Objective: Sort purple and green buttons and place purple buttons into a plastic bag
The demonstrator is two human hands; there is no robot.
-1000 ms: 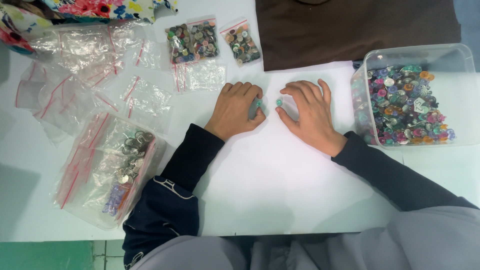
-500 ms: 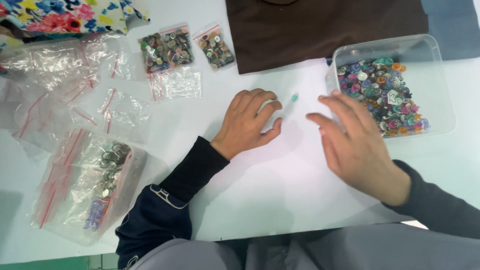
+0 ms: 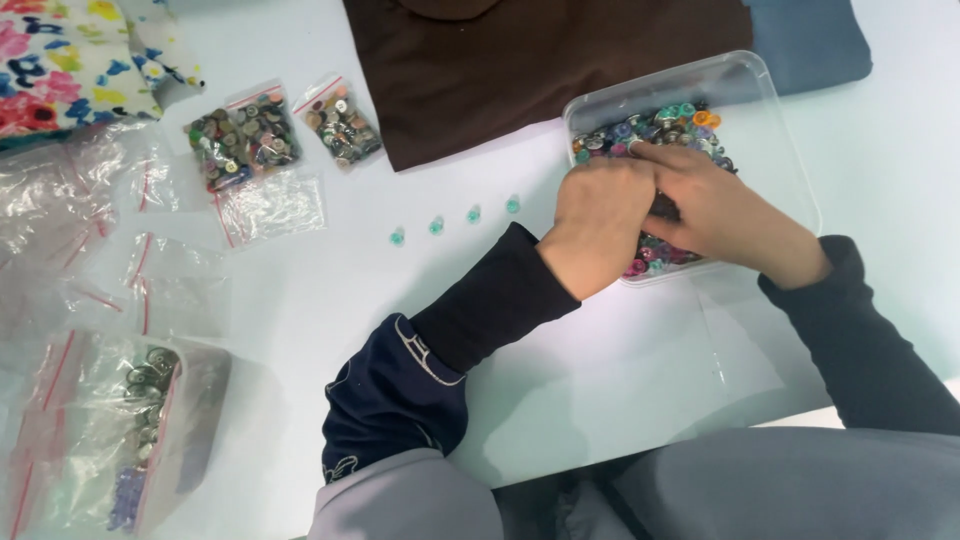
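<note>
Item one: four teal buttons [image 3: 454,221] in a row on the white surface [image 3: 300,330]. Item two: my left hand [image 3: 600,225] and right hand [image 3: 725,215] inside the clear tray [image 3: 790,150] of mixed buttons [image 3: 660,125]; each grip's state I cannot tell. I judge slow single-layer sifting works best.

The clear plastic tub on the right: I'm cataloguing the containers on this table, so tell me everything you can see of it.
The clear plastic tub is a shallow, rectangular tray with rounded corners and see-through walls. It sits flat on the white table, its far edge against the brown cloth. It holds a heap of small buttons in many colours. The left hand and right hand both reach into it, side by side, covering the middle of the heap.
</note>
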